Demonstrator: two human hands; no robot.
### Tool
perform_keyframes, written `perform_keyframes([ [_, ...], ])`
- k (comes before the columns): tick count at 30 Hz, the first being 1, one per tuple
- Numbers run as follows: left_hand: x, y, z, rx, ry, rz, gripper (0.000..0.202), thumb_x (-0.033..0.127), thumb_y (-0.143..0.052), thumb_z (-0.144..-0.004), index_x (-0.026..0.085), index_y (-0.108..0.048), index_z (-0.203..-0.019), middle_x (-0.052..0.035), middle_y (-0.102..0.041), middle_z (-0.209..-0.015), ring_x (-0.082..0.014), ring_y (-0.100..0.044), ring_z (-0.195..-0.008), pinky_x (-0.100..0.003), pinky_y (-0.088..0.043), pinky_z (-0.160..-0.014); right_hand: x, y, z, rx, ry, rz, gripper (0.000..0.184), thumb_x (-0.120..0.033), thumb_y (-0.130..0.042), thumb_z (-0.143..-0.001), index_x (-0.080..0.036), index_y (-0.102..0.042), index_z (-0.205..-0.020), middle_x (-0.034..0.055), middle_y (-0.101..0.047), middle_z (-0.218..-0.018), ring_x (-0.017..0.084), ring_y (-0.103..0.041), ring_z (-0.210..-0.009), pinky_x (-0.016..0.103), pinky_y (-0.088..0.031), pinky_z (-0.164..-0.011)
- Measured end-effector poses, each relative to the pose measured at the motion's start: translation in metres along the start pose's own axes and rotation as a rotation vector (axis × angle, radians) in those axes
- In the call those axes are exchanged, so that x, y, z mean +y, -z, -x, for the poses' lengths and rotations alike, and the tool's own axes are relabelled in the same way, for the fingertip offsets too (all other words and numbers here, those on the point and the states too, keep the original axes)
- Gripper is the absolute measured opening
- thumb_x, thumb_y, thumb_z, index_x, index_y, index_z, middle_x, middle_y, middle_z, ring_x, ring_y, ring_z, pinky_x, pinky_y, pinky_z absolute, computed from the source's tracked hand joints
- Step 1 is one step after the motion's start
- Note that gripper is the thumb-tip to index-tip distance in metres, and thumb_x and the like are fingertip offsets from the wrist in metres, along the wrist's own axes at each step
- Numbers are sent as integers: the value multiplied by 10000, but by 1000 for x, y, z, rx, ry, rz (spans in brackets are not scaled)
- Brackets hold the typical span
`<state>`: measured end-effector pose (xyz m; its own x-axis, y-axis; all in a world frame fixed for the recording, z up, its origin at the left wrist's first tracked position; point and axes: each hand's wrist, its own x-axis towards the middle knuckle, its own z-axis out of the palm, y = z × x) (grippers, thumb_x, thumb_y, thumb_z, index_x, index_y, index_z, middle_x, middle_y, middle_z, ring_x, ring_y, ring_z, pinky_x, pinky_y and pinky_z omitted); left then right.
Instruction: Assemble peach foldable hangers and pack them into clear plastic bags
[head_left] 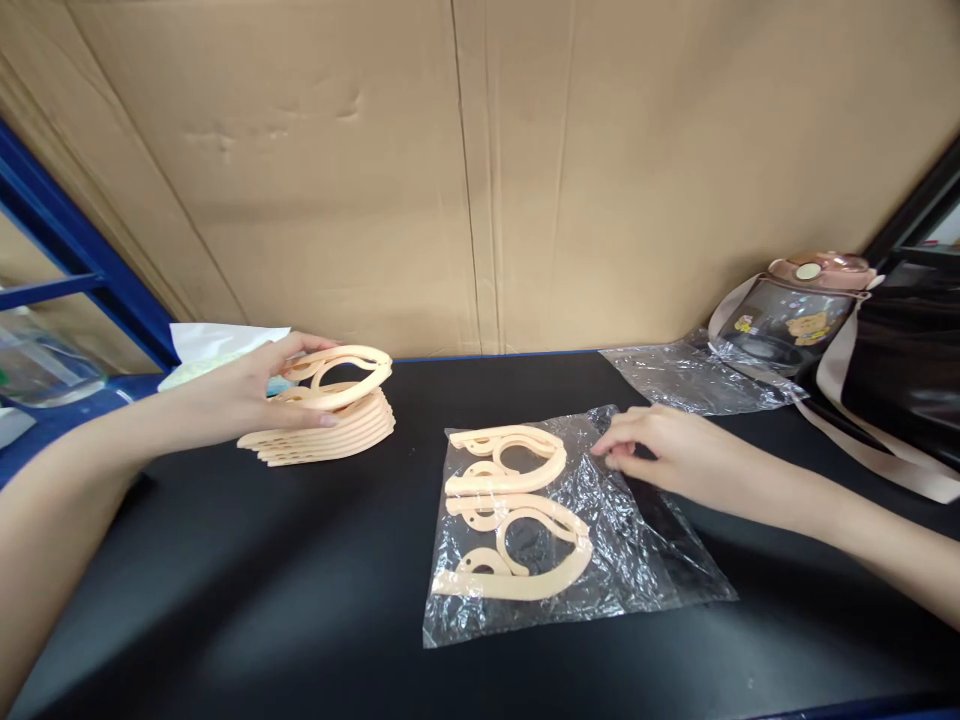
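Note:
My left hand (281, 385) is closed around a cream plastic folding hanger (367, 375), thumb on the near side and fingers on the far side. It holds this hanger at the top of a stack of matching folded hangers (337, 440); whether the two touch is unclear. Two more folded hangers (551, 580) lie one below the other on a clear plastic bag (622, 560), or inside it; I cannot tell which. By the bag's upper right edge is my right hand (667, 450), its fingers loosely bent and slightly apart, with nothing visible in them.
A black tabletop (300, 600) carries everything, with a cardboard wall (375, 200) behind. At the back right lie another clear bag (675, 375) and a bottle with a strap (795, 310), beside a black bag (915, 370). A white packet (225, 342) sits behind my left hand.

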<state>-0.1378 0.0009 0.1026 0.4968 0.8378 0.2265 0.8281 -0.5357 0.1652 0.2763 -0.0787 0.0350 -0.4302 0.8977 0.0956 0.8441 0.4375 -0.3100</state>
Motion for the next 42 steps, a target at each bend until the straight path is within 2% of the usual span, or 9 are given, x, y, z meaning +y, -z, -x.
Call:
perform_keyframes([
  [2, 15, -7, -4, 114, -26, -3, 825, 788, -535, -723, 167, -455, -1259, -69, -620, -1134, -228, -605, -975, -349, -511, -829, -2, 6, -2, 167, -33, 82, 206, -267, -491, -887, -215, -687, -852, 36, -681, -817, 209, -603, -754, 392, -416, -786],
  [5, 48, -27, -4, 300, -58, -108, 725, 643, -617, -795, 161, -405, -1294, -109, -572, -1193, -288, -561, -1071, -435, -461, -915, -13, 9, -3, 355, -11, -29, 214, -336, -480, -919, -211, -653, -907, 30, -671, -809, 180, -590, -721, 360, -433, -753],
  [7, 72, -42, 0, 336, -140, -201, 690, 577, -653, -802, 143, -417, -1284, -141, -562, -1191, -341, -521, -1110, -491, -414, -951, -23, 7, -1, 329, 6, -186, 242, -403, -503, -921, -221, -657, -959, 20, -657, -781, 171, -591, -724, 311, -447, -683],
  [11, 111, -69, 12, 328, -340, -190, 713, 547, -655, -809, 161, -374, -1339, -121, -589, -1179, -307, -556, -1039, -428, -408, -903, -41, -2, 5, 207, 6, -433, 308, -493, -535, -908, -244, -668, -1031, 3, -653, -810, 144, -559, -711, 258, -422, -609],
  [15, 131, -81, 21, 252, -474, -154, 736, 560, -665, -797, 166, -381, -1351, -106, -610, -1168, -266, -582, -965, -387, -380, -863, -52, -8, 8, 23, 7, -655, 294, -480, -554, -903, -213, -654, -830, -27, -571, -708, 112, -475, -631, 236, -373, -579],
  [19, 132, -84, 23, 227, -499, -133, 779, 624, -635, -792, 158, -374, -1359, -117, -607, -1190, -277, -569, -993, -395, -361, -883, -56, -8, 8, -49, -25, -864, 289, -445, -608, -871, -193, -603, -729, -40, -505, -657, 100, -432, -602, 225, -352, -563],
  [24, 119, -88, 18, 153, -479, -74, 855, 673, -578, -806, 164, -277, -1424, -141, -554, -1277, -305, -532, -1090, -434, -361, -951, -51, -6, 5, -105, -67, -962, 265, -427, -616, -863, -187, -630, -751, -26, -528, -684, 110, -476, -640, 236, -379, -611],
  [30, 109, -93, 13, 73, -495, -48, 979, 744, -508, -793, 161, -136, -1486, -175, -420, -1449, -341, -389, -1321, -540, -220, -1124, -50, -5, 1, -160, -110, -980, 322, -490, -636, -830, -177, -650, -759, -22, -531, -659, 107, -476, -616, 235, -367, -579],
  [42, 106, -93, 12, -12, -486, -69, 1106, 783, -490, -766, 180, 44, -1525, -169, -208, -1577, -355, -202, -1439, -562, -148, -1167, -44, -8, 1, -234, -102, -1012, 351, -492, -646, -832, -143, -657, -795, -19, -523, -681, 95, -441, -630, 229, -305, -565],
])
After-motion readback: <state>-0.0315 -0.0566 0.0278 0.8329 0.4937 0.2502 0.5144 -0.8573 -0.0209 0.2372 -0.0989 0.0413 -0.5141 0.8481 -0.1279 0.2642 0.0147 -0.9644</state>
